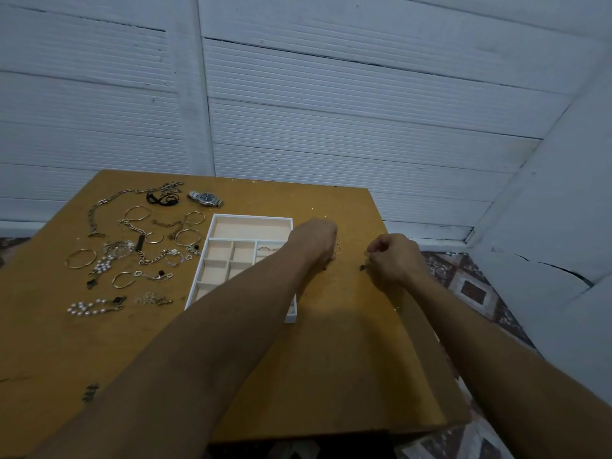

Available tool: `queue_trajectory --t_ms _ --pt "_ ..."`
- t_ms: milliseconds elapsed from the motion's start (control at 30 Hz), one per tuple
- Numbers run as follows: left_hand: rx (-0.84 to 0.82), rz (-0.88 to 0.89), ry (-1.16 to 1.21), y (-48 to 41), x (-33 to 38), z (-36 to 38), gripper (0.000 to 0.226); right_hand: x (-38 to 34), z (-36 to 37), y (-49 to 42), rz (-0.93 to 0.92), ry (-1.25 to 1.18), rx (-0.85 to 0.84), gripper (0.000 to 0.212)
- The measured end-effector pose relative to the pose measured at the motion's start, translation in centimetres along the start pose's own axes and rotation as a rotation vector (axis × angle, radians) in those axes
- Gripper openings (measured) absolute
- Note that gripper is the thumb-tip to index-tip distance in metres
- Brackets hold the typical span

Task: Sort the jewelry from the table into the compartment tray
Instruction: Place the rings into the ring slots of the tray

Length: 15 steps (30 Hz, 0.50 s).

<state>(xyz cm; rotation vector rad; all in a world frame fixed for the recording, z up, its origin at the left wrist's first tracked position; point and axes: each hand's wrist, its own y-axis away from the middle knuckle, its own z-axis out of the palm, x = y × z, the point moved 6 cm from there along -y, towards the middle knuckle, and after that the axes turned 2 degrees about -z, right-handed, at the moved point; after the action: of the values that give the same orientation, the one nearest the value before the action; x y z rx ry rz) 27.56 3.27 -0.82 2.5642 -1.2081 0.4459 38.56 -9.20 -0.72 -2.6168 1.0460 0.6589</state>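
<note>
- Both hands work on the strip of bench [331, 359] to the right of the compartment tray [251, 218], the left forearm reaching across the tray's right side.
- The left hand [314, 238] is curled down by small rings [337, 249] lying just beside the tray's right wall; whether it pinches anything cannot be told.
- The right hand [395, 258] is fisted, fingertips pinched together near a small dark piece [362, 268], probably an earring; actual contact is unclear.
- Pinch each tiny piece singly and lift it clear before carrying it.
- Most jewelry [132, 246] lies toward the bench's far-left corner; the tray's compartments are nearly bare.
</note>
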Motion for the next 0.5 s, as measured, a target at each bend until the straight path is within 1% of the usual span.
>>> queue_trajectory --t_ms 100,233,367,500 --pt "0.009 0.025 0.035 0.5 0.2 -0.8 0.012 0.0 0.2 -0.4 0.016 0.009 -0.013 0.009" --pt "0.086 0.065 0.065 1.5 -0.6 -3.9 0.01 -1.0 0.8 -1.0 0.004 0.002 -0.051 0.011" --pt "0.112 0.062 0.073 2.6 -2.6 -6.2 0.01 -3.4 1.7 -1.5 -0.11 0.063 -0.125 0.009" --pt "0.099 0.059 0.124 4.0 -4.5 -7.5 0.004 -5.3 2.2 -2.1 -0.189 0.201 -0.131 0.015"
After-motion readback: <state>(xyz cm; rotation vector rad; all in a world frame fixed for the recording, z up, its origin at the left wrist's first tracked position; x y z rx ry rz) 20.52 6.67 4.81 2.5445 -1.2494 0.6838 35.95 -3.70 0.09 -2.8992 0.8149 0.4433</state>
